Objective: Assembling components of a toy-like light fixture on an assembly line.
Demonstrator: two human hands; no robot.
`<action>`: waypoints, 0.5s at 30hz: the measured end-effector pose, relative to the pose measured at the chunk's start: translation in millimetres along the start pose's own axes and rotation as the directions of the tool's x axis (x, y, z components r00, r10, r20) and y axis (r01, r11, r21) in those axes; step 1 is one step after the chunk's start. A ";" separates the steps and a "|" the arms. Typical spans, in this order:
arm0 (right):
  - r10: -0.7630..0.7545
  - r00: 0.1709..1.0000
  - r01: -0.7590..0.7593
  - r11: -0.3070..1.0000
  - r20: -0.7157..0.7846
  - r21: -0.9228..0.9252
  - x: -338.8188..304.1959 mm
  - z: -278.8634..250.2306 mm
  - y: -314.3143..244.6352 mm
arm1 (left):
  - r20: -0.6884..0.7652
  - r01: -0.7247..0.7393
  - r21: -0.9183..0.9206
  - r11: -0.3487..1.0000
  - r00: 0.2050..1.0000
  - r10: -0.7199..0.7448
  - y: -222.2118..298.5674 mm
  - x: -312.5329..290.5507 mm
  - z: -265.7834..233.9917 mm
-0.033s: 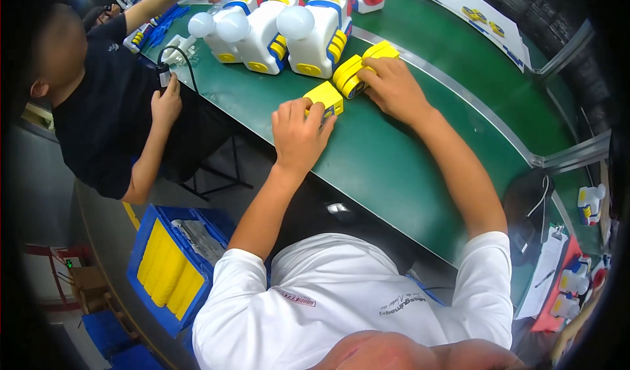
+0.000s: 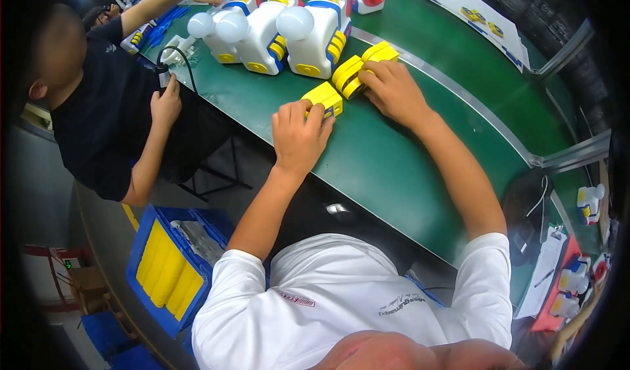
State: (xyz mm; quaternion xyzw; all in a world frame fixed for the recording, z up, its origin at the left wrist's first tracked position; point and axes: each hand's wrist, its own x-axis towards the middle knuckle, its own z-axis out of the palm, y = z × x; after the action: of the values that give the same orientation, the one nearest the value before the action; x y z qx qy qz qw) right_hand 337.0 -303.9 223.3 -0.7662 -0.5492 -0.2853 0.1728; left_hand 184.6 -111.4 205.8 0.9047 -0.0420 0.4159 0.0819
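Note:
On the green table, my left hand (image 2: 299, 133) has its fingers closed round a yellow box-shaped plastic part (image 2: 325, 98). A little farther right, my right hand (image 2: 395, 91) grips a yellow plastic part with a rounded end (image 2: 380, 53), its fingers bent over the near side. Touching or very close to that hand is another yellow rounded part (image 2: 346, 76) with a dark band along its lower side. Just beyond these parts stand white toy-like units (image 2: 315, 45) with yellow and blue trim and pale round knobs. My fingers hide the near sides of the held parts.
At the left, a person in a black shirt (image 2: 88, 107) holds a dark cabled tool (image 2: 163, 74). Below the table stands a blue crate (image 2: 141, 275) with yellow parts. A metal rail (image 2: 459, 97) crosses the table; a black bag (image 2: 525, 206) and clipboard (image 2: 545, 268) lie right.

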 end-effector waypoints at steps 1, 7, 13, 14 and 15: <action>0.003 1.000 -0.003 1.000 0.004 -0.015 -3.7 -1.6 -0.9 | -0.006 0.003 -0.005 1.000 1.000 -0.003 0.9 0.0 2.1; 0.000 0.990 0.006 0.999 0.141 -0.044 -17.2 -22.1 -9.5 | -0.030 -0.103 -0.035 0.994 0.994 0.102 -0.5 -10.2 5.8; -0.146 0.969 0.141 0.989 0.199 0.041 -24.6 -55.2 -46.5 | 0.198 0.250 -0.606 0.755 0.967 -0.160 26.7 -16.3 -4.6; -0.142 0.969 0.137 0.990 0.204 0.036 -22.4 -54.5 -48.2 | 0.199 0.249 -0.612 0.751 0.967 -0.158 30.7 -11.9 -9.3; -0.132 0.968 0.111 0.988 0.215 0.109 -19.3 -53.1 -48.4 | 0.266 0.310 -0.649 0.695 0.948 -0.175 34.9 -8.0 -14.8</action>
State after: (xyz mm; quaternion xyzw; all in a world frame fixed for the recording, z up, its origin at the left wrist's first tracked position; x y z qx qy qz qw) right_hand 273.8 -332.6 250.1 -0.7489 -0.6241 -0.1817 0.1293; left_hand 163.3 -142.9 213.1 0.8423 -0.0792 0.2714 0.4589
